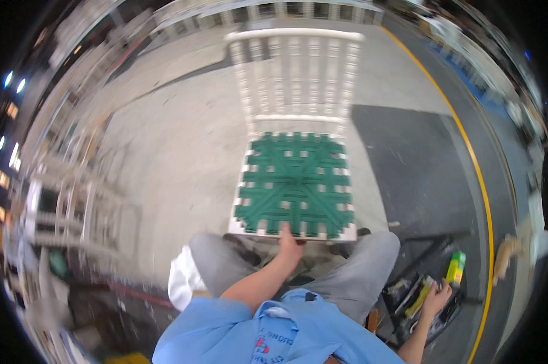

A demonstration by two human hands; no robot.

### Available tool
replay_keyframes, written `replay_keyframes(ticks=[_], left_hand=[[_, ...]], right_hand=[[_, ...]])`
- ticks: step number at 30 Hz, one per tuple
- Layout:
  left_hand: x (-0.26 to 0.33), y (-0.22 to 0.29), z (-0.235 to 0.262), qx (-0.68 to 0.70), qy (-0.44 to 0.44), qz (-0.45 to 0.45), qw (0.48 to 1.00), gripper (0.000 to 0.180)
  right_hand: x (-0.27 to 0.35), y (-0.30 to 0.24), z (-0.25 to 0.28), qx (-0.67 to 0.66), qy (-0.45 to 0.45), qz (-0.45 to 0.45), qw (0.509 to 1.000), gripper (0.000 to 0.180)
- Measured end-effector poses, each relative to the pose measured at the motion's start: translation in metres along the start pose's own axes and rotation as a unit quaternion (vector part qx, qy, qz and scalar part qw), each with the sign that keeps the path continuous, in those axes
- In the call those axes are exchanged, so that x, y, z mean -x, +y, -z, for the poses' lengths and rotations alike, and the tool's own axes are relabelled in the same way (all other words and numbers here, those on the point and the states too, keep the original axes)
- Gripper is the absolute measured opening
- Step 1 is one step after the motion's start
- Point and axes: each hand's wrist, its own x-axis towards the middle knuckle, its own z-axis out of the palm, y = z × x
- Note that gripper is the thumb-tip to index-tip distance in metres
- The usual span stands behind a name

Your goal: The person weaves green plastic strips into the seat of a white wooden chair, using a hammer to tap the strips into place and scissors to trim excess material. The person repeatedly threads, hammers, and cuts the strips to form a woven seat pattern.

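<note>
A white chair (pixel 298 35) with a back of turned spindles stands in front of me. Green webbing (pixel 293 182) is woven across its seat in crossing bands. My left hand (pixel 290 240) grips the middle of the seat's front edge, thumb on top and the other fingers hidden underneath. Out to the right, my right hand (pixel 436 297) is over a dark tray of tools, fingers curled. Whatever it may hold is too blurred to make out. Beside it are a yellow item (pixel 418 298) in the tray and a green and yellow box (pixel 455 269).
Several white chair frames (pixel 74 206) stand along the left. More white furniture (pixel 298 9) lines the far side. A yellow line (pixel 468 145) curves along the floor at the right, next to dark grey flooring (pixel 413 158). White cloth (pixel 184 279) lies by my left leg.
</note>
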Motion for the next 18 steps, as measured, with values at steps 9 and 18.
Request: replay_keyframes(ticks=[9,18], left_hand=[[0.051,0.046,-0.015,-0.287,-0.087,0.231,0.926,0.067],[0.136,0.236,0.112,-0.236,-0.014,-0.165,0.958,0.024]], right_hand=[[-0.066,-0.196,-0.104,-0.001,-0.099,0.186,0.977,0.042],[-0.07,-0.264,-0.137,0.065,-0.154,0.295,0.941,0.046]])
